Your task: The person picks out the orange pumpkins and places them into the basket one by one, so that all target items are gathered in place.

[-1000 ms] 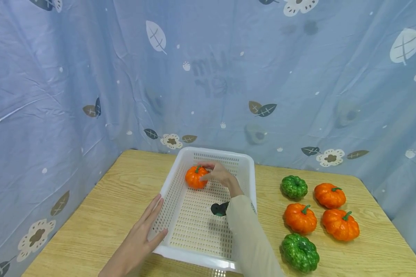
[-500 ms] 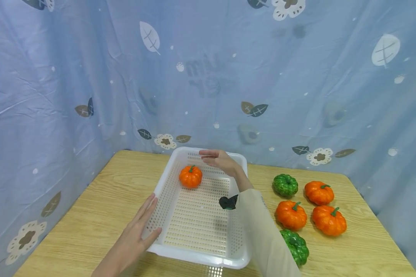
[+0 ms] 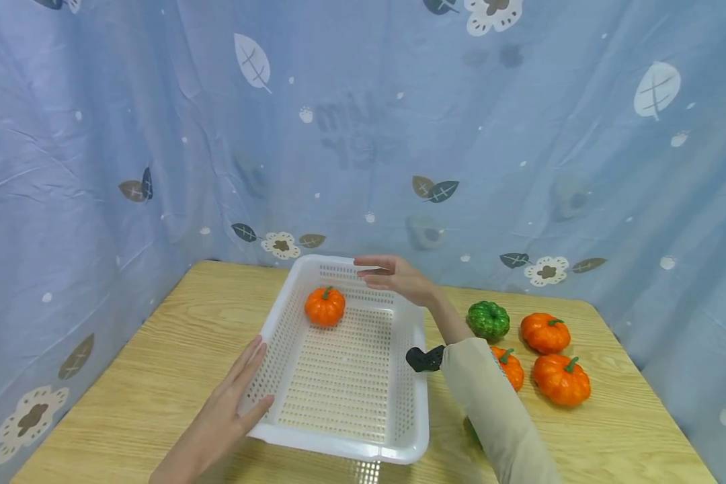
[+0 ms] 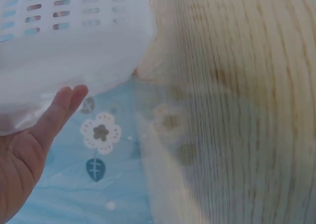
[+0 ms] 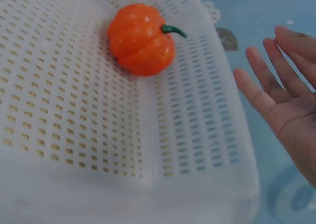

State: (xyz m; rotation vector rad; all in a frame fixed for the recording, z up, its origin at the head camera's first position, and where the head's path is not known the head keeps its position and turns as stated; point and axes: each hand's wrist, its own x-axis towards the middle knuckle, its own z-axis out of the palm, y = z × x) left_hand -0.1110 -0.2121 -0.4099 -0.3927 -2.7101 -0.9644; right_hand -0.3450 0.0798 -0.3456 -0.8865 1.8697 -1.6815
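A white perforated plastic basket (image 3: 333,435) stands on the wooden table, with one small orange pumpkin (image 3: 325,307) in its far left corner. My left hand (image 3: 226,403) rests along the basket's left rim, its fingers straight; the left wrist view shows the fingertips (image 4: 64,98) at the outer edge. Over the far right part of the basket my right hand (image 3: 399,277) hovers, fingers extended and holding nothing. The right wrist view has the same hand (image 5: 291,95) beside the rim, apart from the pumpkin (image 5: 141,40), whose green stem points toward the hand.
Right of the basket lie a green pumpkin (image 3: 488,320) and orange pumpkins (image 3: 545,333), (image 3: 561,380). My right sleeve partly covers another orange pumpkin (image 3: 509,368) and mostly hides a second green one. A blue patterned curtain (image 3: 351,134) hangs behind the table (image 3: 157,363).
My right hand has let go of the orange pumpkin in the basket and moved up and to the right. My left hand stays at the rim while the view shifts slightly.
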